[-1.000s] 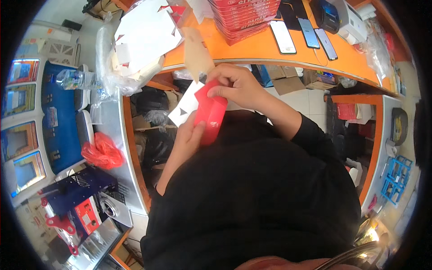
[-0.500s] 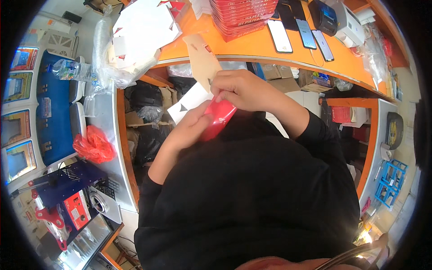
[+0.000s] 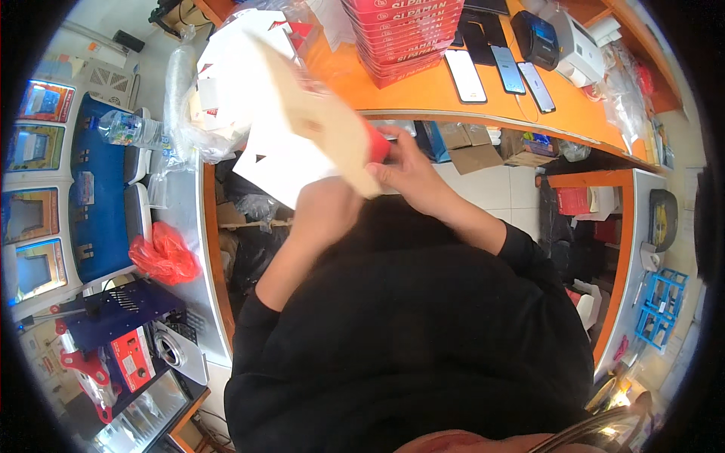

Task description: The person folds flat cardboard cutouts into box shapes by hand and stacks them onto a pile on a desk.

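Note:
A paper food carton, partly folded, is held up in front of my chest. It has a tan inner face, a red outer side and a white panel spreading to the left; motion smears its far end. My right hand grips the red edge, with the thumb on the near side and the fingers behind. My left hand is closed at the carton's lower edge, its fingertips blurred and partly hidden. Just beyond the carton, a pile of flat white carton blanks lies on the orange table.
A tall stack of red cartons stands on the orange table. Right of it lie several phones and a black device. A water bottle and a red plastic bag are at the left. Packed shelves sit below the tabletop.
The carton has turned and opened out, its tan face and white panel now showing more. My right hand shifted slightly right and down; my left hand moved slightly too.

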A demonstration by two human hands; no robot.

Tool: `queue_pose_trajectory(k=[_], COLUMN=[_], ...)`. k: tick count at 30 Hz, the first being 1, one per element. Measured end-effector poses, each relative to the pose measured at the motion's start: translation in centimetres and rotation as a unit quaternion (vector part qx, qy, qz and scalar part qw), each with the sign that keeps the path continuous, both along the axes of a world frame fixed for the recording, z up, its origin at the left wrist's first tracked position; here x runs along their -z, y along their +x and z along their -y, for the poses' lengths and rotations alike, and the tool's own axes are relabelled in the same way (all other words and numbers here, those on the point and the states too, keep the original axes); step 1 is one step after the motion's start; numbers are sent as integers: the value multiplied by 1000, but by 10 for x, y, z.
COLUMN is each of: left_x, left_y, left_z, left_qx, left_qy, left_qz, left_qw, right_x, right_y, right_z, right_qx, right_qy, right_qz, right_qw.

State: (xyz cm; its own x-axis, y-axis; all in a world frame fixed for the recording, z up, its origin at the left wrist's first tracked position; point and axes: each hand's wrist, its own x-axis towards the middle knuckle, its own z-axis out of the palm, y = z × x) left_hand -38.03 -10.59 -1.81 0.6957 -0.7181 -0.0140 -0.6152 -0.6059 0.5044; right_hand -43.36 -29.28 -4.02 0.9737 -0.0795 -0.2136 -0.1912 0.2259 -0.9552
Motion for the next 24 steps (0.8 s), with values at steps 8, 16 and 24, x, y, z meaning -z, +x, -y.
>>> queue_pose_trajectory(k=[8, 16, 24], left_x=[-4, -59, -44], left_y=[42, 60, 14], left_z=[-16, -3, 25], left_qx=[-91, -130, -135], left_qy=[-569, -641, -608], left_qz=[-547, -485, -279], left_qw=[607, 581, 731], right_x=[-8, -56, -83], right_y=[20, 30, 6], right_z=[46, 92, 28], right_qx=[26, 43, 185], right_qy=[-133, -493, -457], right_qz=[252, 272, 304], right_qw=[958, 825, 815])
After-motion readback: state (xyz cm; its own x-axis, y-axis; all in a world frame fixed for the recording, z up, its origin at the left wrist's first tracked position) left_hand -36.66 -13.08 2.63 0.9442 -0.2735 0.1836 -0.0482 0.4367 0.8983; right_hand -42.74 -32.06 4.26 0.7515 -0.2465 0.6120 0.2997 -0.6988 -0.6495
